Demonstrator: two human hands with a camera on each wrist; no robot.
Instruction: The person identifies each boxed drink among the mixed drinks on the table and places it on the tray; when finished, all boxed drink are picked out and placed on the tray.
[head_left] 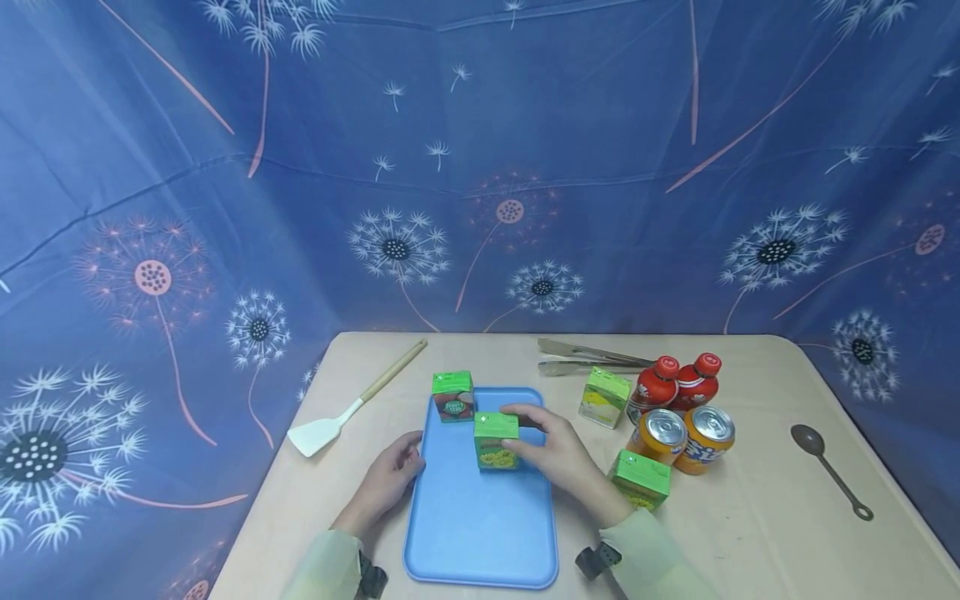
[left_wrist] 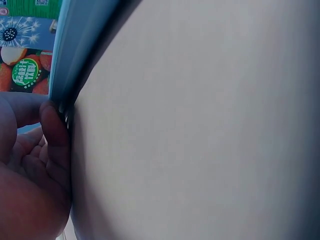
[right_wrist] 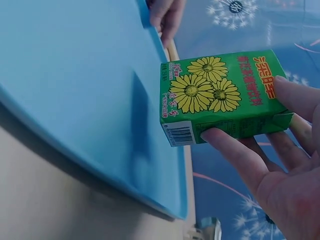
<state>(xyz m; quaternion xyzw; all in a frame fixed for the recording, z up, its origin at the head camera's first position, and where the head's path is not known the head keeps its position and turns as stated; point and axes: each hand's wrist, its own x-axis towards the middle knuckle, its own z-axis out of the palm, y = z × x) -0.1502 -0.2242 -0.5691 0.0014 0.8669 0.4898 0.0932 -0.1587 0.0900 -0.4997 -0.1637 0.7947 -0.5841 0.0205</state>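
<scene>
Right now you are working over a beige table [head_left: 750,533], a blue tray [head_left: 480,533] lying lengthwise before you. Your left hand [head_left: 386,479] is curled at the tray's left side, thumb and forefinger pinching its rim. Your right hand [head_left: 561,450] pinches a flower carton [head_left: 493,442] between thumb and fingers, over the far half of the tray; the right wrist view suggests a slight gap beneath it. To the right, two red bottles [head_left: 697,387] stand close to two orange cans [head_left: 705,439]. Smaller again, a lychee carton [head_left: 453,400] stands in the tray's far left corner, while a yellow-green carton [head_left: 606,397] and a second flower carton [head_left: 640,481] sit off the tray, near the bottles and cans.

You seem to be placing the held carton. The next move calls for a steady tray, a level lowering clear of the lychee carton, then a gentle release.
</scene>
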